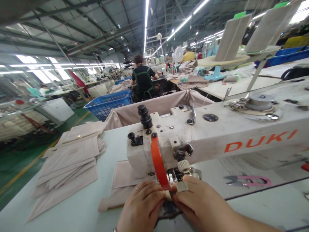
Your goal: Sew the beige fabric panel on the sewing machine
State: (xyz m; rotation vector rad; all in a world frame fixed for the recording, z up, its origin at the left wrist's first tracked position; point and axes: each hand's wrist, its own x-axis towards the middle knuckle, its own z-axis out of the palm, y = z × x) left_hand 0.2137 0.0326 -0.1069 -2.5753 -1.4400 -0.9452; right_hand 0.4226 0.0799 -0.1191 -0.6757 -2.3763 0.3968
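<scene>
A white sewing machine (166, 129) with an orange guard strip (158, 161) stands before me. A beige fabric piece (124, 177) lies flat at the left of its needle area, its near edge folded into a band. My left hand (143, 204), wearing a ring, is closed on this fabric with its fingertips beside the guard. On the other side of the needle area, my right hand (200, 199) has its fingers bent and pressed together at the work. The fingertips of both hands nearly meet below the guard. Needle and stitch line are hidden.
Left on the table is a stack of beige fabric pieces (72, 154). Pink-handled thread snips (248, 180) lie under the machine arm. Behind are a cloth-lined bin (145, 111), a blue basket (109, 103) and a seated person (143, 79). Thread cones (233, 38) stand upper right.
</scene>
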